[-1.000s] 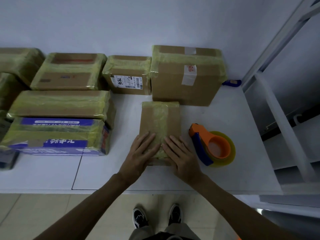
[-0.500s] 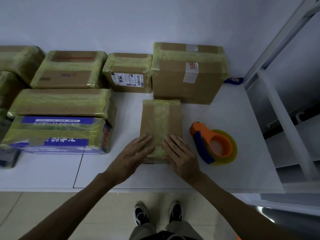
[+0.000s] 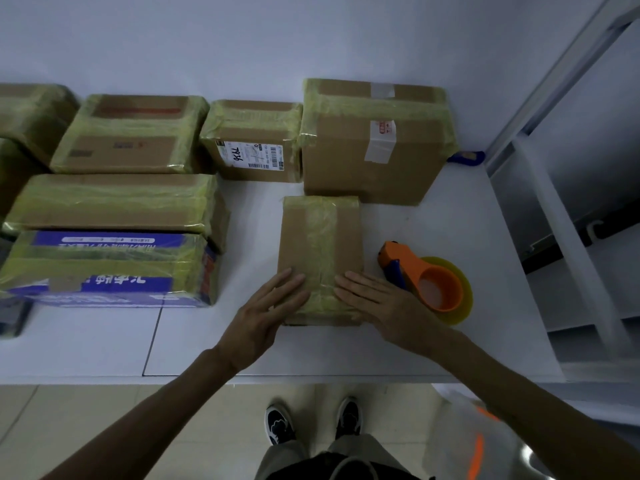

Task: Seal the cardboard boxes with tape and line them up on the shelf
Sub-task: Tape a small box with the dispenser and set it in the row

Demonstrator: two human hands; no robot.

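Hands (image 3: 266, 311) (image 3: 381, 304) flat, fingers straight, on small taped box (image 3: 320, 237).

On the white shelf (image 3: 346, 351): taped boxes (image 3: 131, 136) along the back and left, one small box (image 3: 320, 237) near the front, an orange tape roller (image 3: 429, 278) just beside it.

Pale wall (image 3: 242, 36) beyond the grip, white shelf (image 3: 450, 216) beneath it, white frame (image 3: 554, 81) off to its right, beige tiled floor (image 3: 104, 427) nearer. Dim light.
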